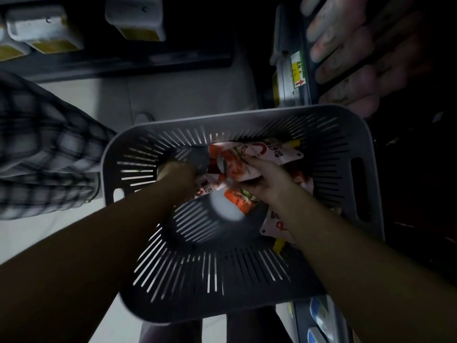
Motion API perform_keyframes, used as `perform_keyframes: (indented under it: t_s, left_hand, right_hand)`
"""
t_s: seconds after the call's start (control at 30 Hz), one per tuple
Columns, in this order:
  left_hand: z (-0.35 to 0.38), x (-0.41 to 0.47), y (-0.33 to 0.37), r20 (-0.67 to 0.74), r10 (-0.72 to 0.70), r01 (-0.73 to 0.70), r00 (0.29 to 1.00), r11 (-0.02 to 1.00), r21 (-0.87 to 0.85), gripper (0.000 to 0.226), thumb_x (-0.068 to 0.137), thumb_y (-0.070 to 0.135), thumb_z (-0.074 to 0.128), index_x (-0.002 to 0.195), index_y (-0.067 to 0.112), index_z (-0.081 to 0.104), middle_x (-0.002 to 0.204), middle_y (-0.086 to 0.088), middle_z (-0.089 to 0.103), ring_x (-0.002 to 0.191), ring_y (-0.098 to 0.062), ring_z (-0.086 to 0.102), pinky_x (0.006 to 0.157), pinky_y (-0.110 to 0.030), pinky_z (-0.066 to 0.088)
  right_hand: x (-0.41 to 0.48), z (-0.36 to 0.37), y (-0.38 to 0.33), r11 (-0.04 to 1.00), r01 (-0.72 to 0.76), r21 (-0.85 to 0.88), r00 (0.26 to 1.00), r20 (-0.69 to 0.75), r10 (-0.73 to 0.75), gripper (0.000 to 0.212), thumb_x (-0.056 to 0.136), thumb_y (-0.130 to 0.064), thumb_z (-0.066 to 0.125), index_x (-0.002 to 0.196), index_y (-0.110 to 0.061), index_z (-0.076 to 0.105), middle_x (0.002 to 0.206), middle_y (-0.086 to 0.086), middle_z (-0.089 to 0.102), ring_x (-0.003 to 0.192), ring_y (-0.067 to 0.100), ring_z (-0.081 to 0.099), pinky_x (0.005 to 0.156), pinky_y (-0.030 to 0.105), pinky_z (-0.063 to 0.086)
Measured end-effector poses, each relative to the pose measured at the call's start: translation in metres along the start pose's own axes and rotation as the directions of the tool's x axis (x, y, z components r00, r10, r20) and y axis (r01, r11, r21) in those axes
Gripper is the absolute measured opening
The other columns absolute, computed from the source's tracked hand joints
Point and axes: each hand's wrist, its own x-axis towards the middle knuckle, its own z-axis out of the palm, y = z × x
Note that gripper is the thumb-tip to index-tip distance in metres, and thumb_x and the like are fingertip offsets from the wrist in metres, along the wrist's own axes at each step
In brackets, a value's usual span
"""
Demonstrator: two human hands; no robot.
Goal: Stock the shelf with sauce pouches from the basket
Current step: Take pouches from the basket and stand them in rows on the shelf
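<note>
A grey slotted plastic basket (247,273) fills the middle of the head view, seen from above. Inside it lie several white and red sauce pouches (269,151), piled toward the right half. Both my arms reach down into the basket. My left hand (176,175) is low on the left of the pile with its fingers curled around the edge of a pouch (209,188). My right hand (265,180) is closed on a crumpled pouch (233,167) at the top of the pile. The fingertips of both hands are partly hidden by the pouches.
Another person's hand (351,53) rests on the shelf edge at the upper right, and a checked sleeve (42,154) fills the left side. Dark shelves with white and yellow packs (42,28) run along the top. A shelf price tag (298,69) sits just behind the basket. Pale floor (173,95) shows beyond the basket.
</note>
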Motion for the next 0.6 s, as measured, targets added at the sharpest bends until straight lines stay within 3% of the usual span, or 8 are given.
perform_keyframes:
  t_s: [0.13,0.27,0.33,0.43,0.5,0.6]
  left_hand:
    - [0.002,-0.020,0.003,0.066,0.006,-0.004,0.998,1.000,-0.020,0.043,0.083,0.043,0.060,0.116,0.015,0.060,0.120,-0.013,0.063,0.116,-0.030,0.056,0.091,-0.032,0.045]
    - [-0.011,-0.048,0.001,0.204,-0.081,0.148,0.976,0.929,-0.340,0.044,0.078,0.033,0.067,0.113,0.007,0.064,0.114,-0.018,0.065,0.105,-0.030,0.062,0.076,-0.027,0.046]
    - [-0.022,-0.070,-0.001,0.253,-0.105,0.226,0.962,0.824,-0.520,0.053,0.066,0.035,0.069,0.107,0.001,0.067,0.106,-0.023,0.068,0.097,-0.032,0.065,0.075,-0.028,0.051]
    - [-0.037,-0.105,-0.008,0.247,-0.106,0.261,0.963,0.589,-0.765,0.060,0.045,0.030,0.065,0.098,0.001,0.070,0.095,-0.023,0.071,0.086,-0.035,0.069,0.082,-0.049,0.056]
    - [-0.056,-0.131,-0.009,0.268,-0.057,0.261,0.962,0.488,-0.833,0.045,0.055,0.019,0.072,0.096,0.001,0.069,0.091,-0.022,0.071,0.082,-0.035,0.070,0.081,-0.049,0.057]
    - [-0.082,-0.168,-0.005,0.238,0.006,0.220,0.971,0.360,-0.907,0.010,0.080,-0.003,0.062,0.088,0.001,0.065,0.079,-0.016,0.069,0.066,-0.027,0.068,0.060,-0.033,0.059]
  right_hand:
    - [-0.021,-0.020,0.009,0.999,0.016,-0.038,0.998,0.063,-0.013,0.019,0.088,-0.013,0.060,0.104,-0.003,0.064,0.090,0.011,0.070,0.079,0.020,0.067,0.059,0.030,0.060]
    - [-0.057,-0.033,0.011,0.994,0.029,-0.102,0.997,0.076,-0.021,0.010,0.087,-0.004,0.060,0.094,-0.008,0.064,0.088,0.009,0.071,0.080,0.020,0.067,0.070,0.034,0.058]
    - [-0.079,-0.035,0.014,0.995,0.015,-0.097,0.996,0.089,-0.006,0.014,0.086,0.003,0.056,0.095,-0.006,0.062,0.088,0.011,0.070,0.080,0.022,0.066,0.074,0.039,0.055]
    - [-0.114,-0.032,0.014,0.993,0.008,-0.118,0.998,0.070,0.000,0.011,0.086,-0.002,0.056,0.089,-0.011,0.062,0.065,0.005,0.072,0.060,0.018,0.068,0.055,0.031,0.052]
    - [-0.134,-0.027,0.011,0.995,0.019,-0.100,0.996,0.083,-0.011,0.011,0.085,-0.008,0.057,0.095,-0.009,0.064,0.068,0.007,0.072,0.062,0.020,0.068,0.048,0.027,0.053]
    - [-0.162,-0.015,0.004,0.994,0.062,-0.085,0.986,0.160,-0.047,0.022,0.086,-0.017,0.059,0.106,-0.008,0.062,0.084,0.011,0.072,0.082,0.024,0.066,0.057,0.034,0.059]
